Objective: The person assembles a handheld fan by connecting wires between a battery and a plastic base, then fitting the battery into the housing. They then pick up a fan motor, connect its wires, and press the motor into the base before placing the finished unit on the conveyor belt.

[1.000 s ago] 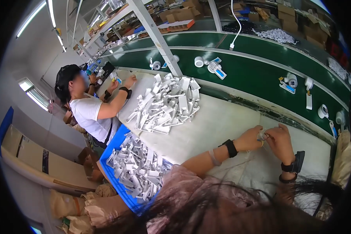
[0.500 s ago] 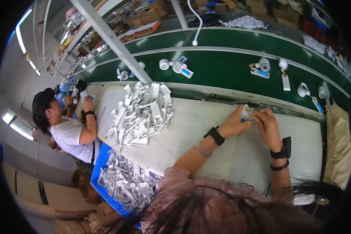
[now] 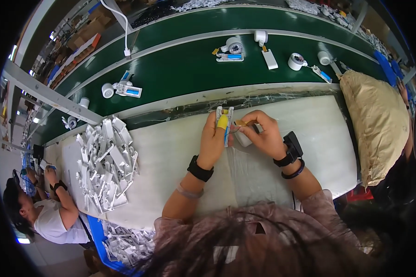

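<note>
Left hand: your fingers pinch a small white plastic part, upright, yellow cot on one fingertip.
Right hand: your fingers close on a small tan piece touching the part.
Location: over the white worktop, near its far edge.
Change: both hands now sit centred and closer together; fitting appears under way.
Nearby: heap of white parts to your left; green conveyor belt beyond.

My left hand with a yellow fingertip cover, black wristband, my right hand with black strapped device, perhaps a bangle, mauve sleeves
</note>
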Tool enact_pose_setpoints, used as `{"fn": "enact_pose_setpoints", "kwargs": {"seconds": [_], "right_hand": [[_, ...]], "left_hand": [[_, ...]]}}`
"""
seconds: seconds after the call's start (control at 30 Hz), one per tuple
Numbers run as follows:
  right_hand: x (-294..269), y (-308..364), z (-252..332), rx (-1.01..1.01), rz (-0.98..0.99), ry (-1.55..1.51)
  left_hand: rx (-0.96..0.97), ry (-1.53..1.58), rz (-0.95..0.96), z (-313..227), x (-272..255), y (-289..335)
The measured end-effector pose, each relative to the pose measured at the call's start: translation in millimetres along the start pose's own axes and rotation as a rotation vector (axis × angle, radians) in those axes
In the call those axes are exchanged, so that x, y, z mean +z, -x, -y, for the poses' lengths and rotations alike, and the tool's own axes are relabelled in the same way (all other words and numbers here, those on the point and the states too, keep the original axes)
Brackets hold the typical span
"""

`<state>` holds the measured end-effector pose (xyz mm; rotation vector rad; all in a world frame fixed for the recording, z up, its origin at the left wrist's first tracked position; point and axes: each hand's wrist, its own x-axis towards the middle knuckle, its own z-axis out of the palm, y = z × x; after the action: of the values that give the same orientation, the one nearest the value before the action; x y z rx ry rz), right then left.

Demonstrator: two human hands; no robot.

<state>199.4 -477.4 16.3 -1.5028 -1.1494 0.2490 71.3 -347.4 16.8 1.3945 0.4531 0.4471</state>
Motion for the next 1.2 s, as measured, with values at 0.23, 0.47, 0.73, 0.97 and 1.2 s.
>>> {"fn": "enact_pose_setpoints", "kwargs": {"seconds": [0.23,0.47,0.73,0.97,1.2], "right_hand": [[0.0,-7.0,11.1,-0.276,-0.028,0.147],[-5.5,-7.2,12.2,-0.378,-0.071,0.303],[-7.1,-4.7,7.9,-0.446,-0.104,0.344],[-6.2,-5.5,8.8,-0.437,-0.093,0.352],[-3.9,-3.4,4.4,-0.389,-0.11,0.314]], "left_hand": [[0.004,0.074,0.031,4.5,3.0,4.9],[0.059,0.051,0.113,1.2,6.4,9.3],[0.129,-0.057,0.16,-4.4,10.2,14.0],[0.144,-0.101,0.15,-10.2,10.9,15.2],[0.122,-0.111,0.137,-10.9,8.9,17.4]]}}
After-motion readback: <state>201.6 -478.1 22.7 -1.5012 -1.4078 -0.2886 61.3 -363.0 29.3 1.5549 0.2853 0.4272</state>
